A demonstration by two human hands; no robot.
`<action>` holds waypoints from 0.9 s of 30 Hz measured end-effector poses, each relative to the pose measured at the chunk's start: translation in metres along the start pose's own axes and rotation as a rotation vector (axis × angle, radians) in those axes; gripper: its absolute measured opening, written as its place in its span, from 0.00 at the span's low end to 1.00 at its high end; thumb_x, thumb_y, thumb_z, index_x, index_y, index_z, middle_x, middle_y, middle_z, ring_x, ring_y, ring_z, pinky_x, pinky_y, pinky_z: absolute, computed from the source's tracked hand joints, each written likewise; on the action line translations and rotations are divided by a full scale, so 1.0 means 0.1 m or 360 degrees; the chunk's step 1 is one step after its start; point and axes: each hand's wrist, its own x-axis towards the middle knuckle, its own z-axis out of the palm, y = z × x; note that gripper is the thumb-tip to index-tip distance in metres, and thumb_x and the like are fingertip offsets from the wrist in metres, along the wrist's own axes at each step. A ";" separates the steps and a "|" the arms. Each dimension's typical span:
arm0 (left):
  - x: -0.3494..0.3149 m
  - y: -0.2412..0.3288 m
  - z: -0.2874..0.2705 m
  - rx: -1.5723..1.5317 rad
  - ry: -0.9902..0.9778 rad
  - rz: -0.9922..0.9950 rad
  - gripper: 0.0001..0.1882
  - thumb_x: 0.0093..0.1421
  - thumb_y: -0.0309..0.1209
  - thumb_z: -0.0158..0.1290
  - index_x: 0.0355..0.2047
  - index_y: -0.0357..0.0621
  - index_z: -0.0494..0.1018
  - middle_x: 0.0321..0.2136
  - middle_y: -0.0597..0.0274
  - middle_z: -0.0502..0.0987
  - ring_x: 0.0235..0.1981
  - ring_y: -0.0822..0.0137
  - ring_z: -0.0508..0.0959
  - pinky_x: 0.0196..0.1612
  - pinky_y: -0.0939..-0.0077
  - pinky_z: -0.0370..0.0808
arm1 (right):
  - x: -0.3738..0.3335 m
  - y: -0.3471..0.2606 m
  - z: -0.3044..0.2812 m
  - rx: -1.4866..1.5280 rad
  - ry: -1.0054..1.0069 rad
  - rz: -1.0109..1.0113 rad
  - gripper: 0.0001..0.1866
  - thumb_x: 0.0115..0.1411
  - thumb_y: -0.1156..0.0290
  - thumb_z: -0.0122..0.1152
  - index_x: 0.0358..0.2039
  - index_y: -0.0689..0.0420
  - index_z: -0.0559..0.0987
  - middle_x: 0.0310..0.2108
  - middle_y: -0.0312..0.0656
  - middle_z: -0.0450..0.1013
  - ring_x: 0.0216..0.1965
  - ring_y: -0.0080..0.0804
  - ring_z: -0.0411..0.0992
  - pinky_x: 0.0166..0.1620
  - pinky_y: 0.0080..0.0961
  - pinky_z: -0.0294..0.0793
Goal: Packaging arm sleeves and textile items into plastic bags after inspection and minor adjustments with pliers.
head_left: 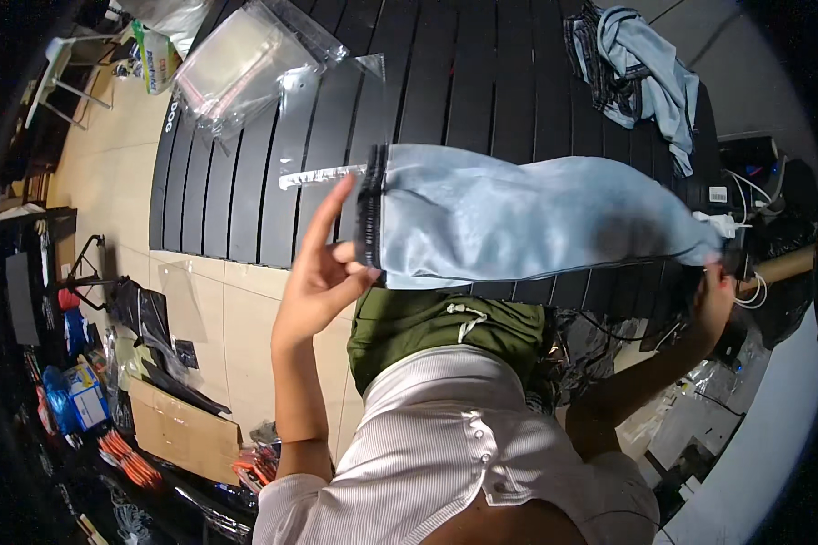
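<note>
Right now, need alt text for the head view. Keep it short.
A person holds a folded light-blue garment stretched between the left hand at its dark waistband end and the right hand at the other end, above a black slatted table. Clear plastic bags and another pale-blue garment lie on the table.

L hand [323, 268] is raised at the left end of the pale blue cloth [527, 218], forearm rising near upright from the elbow, index finger straight & pointing up, thumb & other fingers curled in, pinching the cloth's dark edge. R arm is bent at the elbow, forearm running out to the cloth's right end, where the R hand [713, 295] grips the corner; R fingers mostly hidden, wrist slightly bent
</note>
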 end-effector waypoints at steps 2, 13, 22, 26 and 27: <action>0.02 -0.14 0.02 -0.0224 0.0003 -0.0374 0.43 0.47 0.10 0.41 0.62 0.50 0.42 0.32 0.69 0.66 0.26 0.79 0.65 0.36 0.85 0.66 | -0.09 0.22 0.14 -0.0331 0.0074 -0.0268 0.12 0.57 0.61 0.54 0.33 0.57 0.72 0.25 0.34 0.68 0.25 0.20 0.64 0.28 0.18 0.62; -0.01 -0.57 0.23 -0.0523 0.0682 -0.0430 0.28 0.56 0.25 0.51 0.57 0.47 0.57 0.25 0.77 0.67 0.24 0.85 0.64 0.29 0.95 0.61 | -1.11 -0.61 1.60 0.0137 -0.0391 -0.0596 0.16 0.63 0.59 0.43 0.37 0.58 0.73 0.18 0.29 0.65 0.16 0.13 0.57 0.18 0.12 0.55; -0.02 -0.49 0.22 -0.0467 0.0369 -0.0441 0.29 0.54 0.18 0.49 0.57 0.44 0.58 0.23 0.76 0.66 0.26 0.85 0.65 0.33 0.94 0.64 | -2.17 -0.97 2.31 0.0198 -0.1275 -0.0723 0.06 0.59 0.72 0.49 0.32 0.62 0.69 0.17 0.32 0.60 0.19 0.15 0.56 0.24 0.14 0.57; -0.10 -0.49 0.12 0.0025 0.0393 -0.0470 0.20 0.54 0.18 0.50 0.48 0.42 0.68 0.28 0.74 0.72 0.27 0.85 0.66 0.33 0.93 0.64 | -2.21 -0.97 2.31 0.0182 -0.1299 -0.0699 0.09 0.61 0.69 0.45 0.34 0.62 0.68 0.17 0.32 0.60 0.19 0.17 0.55 0.24 0.15 0.57; -0.13 -0.51 0.08 0.0009 0.0397 -0.0484 0.18 0.52 0.19 0.52 0.44 0.41 0.72 0.23 0.75 0.70 0.24 0.84 0.66 0.29 0.91 0.63 | -2.21 -0.97 2.30 0.0158 -0.1266 -0.0666 0.09 0.61 0.68 0.44 0.34 0.62 0.68 0.18 0.33 0.60 0.19 0.18 0.55 0.25 0.16 0.57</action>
